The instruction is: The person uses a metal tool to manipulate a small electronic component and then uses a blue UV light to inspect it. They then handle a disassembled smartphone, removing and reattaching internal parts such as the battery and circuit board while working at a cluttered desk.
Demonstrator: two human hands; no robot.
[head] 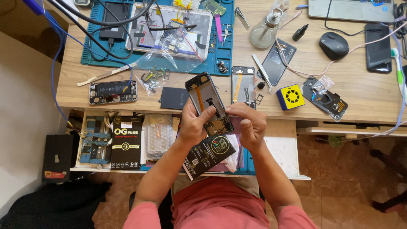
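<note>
I hold an opened phone frame (pixel 206 99) above the desk's front edge, its inner side up with an orange flex strip and a circuit board showing. My left hand (pixel 193 125) grips its lower left side. My right hand (pixel 250 123) closes on its lower right end, fingertips pressing on the board near the bottom. Below the hands a black flat box (pixel 210 154) lies in the open drawer (pixel 280 148).
A blue work mat (pixel 220 51) holds an opened tablet (pixel 169 29). Around it lie another opened phone (pixel 112 92), a phone frame (pixel 242 85), a black battery (pixel 174 98), a glass bottle (pixel 265 32), a mouse (pixel 333 45) and a yellow-topped box (pixel 291 96).
</note>
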